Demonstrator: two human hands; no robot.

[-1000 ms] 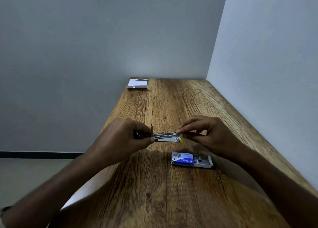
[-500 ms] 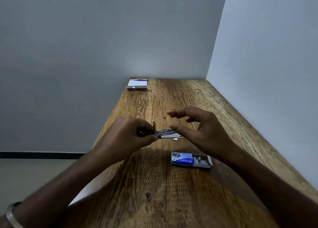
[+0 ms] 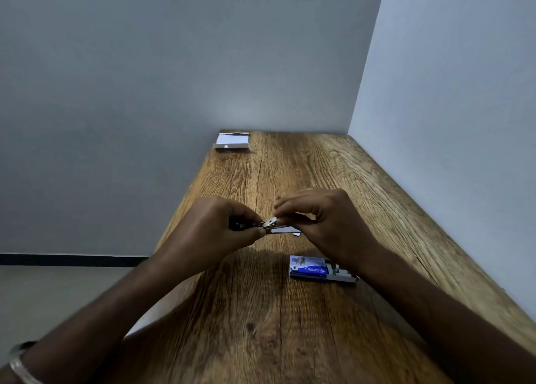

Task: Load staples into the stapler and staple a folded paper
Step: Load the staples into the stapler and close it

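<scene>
The stapler (image 3: 271, 226) is pinched at its rear between thumb and fingers of the left hand (image 3: 216, 233) and held level just above the table (image 3: 261, 311). The fingertips of the right hand (image 3: 324, 224) are closed down onto the stapler's front half; half a second ago this hand was lifted clear with fingers spread, and a second ago it was pinching the front end. From this return of the hand it is judged that a staple strip is being seated or the top pressed shut; whether a strip lies in the channel cannot be told, the part being small and covered. A pale edge, possibly the folded paper (image 3: 285, 231), shows under the stapler, with a small scrap beside it. The staple box (image 3: 311, 269) lies open on the table just nearer than the right wrist, partly hidden by it. A second box (image 3: 233, 143) is seen well apart at the far left corner. A bangle (image 3: 20, 366) is worn on the left wrist. Stapling is judged not yet done.
</scene>
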